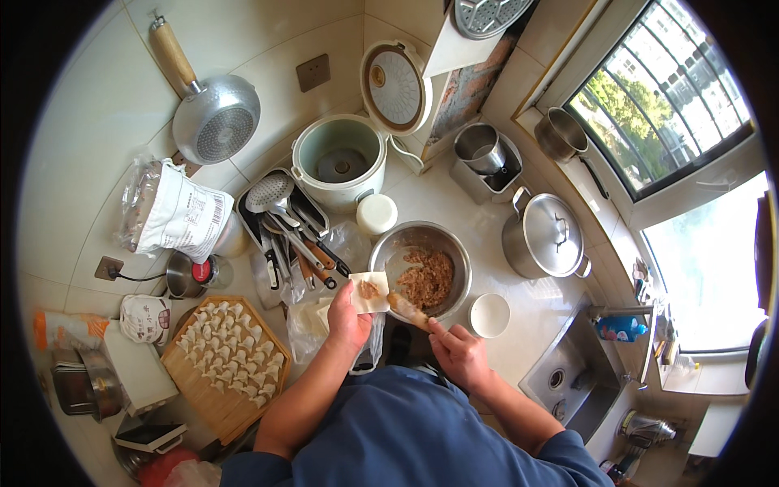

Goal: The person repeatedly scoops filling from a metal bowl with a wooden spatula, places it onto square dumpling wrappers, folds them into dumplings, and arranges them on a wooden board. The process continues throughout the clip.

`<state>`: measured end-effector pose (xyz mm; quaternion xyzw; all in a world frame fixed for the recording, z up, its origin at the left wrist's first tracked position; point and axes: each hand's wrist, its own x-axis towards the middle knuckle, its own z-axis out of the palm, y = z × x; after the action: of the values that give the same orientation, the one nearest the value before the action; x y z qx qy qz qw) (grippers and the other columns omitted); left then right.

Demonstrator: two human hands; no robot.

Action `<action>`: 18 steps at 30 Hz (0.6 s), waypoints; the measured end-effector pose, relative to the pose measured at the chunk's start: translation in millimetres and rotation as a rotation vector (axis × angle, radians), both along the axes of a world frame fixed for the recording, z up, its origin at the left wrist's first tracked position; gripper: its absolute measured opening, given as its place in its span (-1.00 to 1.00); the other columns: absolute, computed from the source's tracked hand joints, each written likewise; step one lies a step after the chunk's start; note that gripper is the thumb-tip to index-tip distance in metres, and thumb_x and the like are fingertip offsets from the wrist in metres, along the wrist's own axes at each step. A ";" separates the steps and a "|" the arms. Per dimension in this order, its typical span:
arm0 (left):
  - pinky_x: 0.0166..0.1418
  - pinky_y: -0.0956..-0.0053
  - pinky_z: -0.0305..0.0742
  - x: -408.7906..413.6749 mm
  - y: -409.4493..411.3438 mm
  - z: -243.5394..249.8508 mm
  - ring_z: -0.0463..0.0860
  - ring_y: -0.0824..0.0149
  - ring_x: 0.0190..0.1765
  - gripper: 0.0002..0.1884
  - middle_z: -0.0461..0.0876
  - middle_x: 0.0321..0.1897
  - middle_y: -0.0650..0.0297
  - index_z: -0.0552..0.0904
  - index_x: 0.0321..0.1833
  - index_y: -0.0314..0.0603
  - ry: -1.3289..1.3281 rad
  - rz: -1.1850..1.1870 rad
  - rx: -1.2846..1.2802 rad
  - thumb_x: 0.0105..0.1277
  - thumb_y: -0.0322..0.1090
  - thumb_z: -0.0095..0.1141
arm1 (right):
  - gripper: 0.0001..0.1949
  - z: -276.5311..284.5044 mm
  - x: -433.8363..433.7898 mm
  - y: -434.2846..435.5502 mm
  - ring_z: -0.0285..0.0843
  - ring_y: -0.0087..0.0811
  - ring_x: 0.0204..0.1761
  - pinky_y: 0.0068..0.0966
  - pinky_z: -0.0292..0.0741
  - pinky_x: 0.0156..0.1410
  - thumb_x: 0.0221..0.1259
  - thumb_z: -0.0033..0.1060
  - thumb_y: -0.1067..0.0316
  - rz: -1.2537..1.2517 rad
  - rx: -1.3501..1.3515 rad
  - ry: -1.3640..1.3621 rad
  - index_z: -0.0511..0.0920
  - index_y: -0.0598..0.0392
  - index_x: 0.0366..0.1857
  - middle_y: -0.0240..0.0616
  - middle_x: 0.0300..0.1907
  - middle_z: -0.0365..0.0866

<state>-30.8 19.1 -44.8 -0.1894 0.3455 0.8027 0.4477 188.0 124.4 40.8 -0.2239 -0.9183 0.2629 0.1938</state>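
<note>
My left hand (351, 321) holds a square dough wrapper (380, 282) flat, with a dab of minced filling (368, 290) on it. In my right hand (461, 355) is a wooden spoon or paddle (409, 311), its filling-smeared end at the wrapper's right edge. Just beyond both hands stands a stainless steel bowl (466, 262) partly filled with brown minced filling (429, 277). Beside my left hand, pale square wrappers (319, 316) lie in a clear plastic bag (299, 341). A wooden board (210, 389) at the left carries rows of folded wontons (234, 347).
A white bowl (490, 315) sits right of the steel bowl, near the sink (557, 365). Behind are a lidded white jar (377, 214), an open rice cooker (341, 158), a utensil tray (286, 207) and a lidded steel pot (541, 237). A cloth sack (185, 210) stands at left.
</note>
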 end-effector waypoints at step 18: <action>0.27 0.19 0.61 2.6 -10.7 22.5 0.72 0.25 0.17 -0.39 0.70 0.21 0.15 0.57 0.33 -0.17 0.114 -0.544 0.068 0.66 0.19 -0.30 | -0.58 -20.1 -52.3 19.5 0.57 -0.09 0.26 -0.11 0.44 0.27 -0.07 0.60 0.40 0.239 0.125 0.262 0.76 -0.05 -0.02 -0.19 0.26 0.58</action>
<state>-28.3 8.4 -22.4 -0.0289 0.3811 0.6735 0.6327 135.7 143.9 20.8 -0.0648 -0.9198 0.2533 0.2925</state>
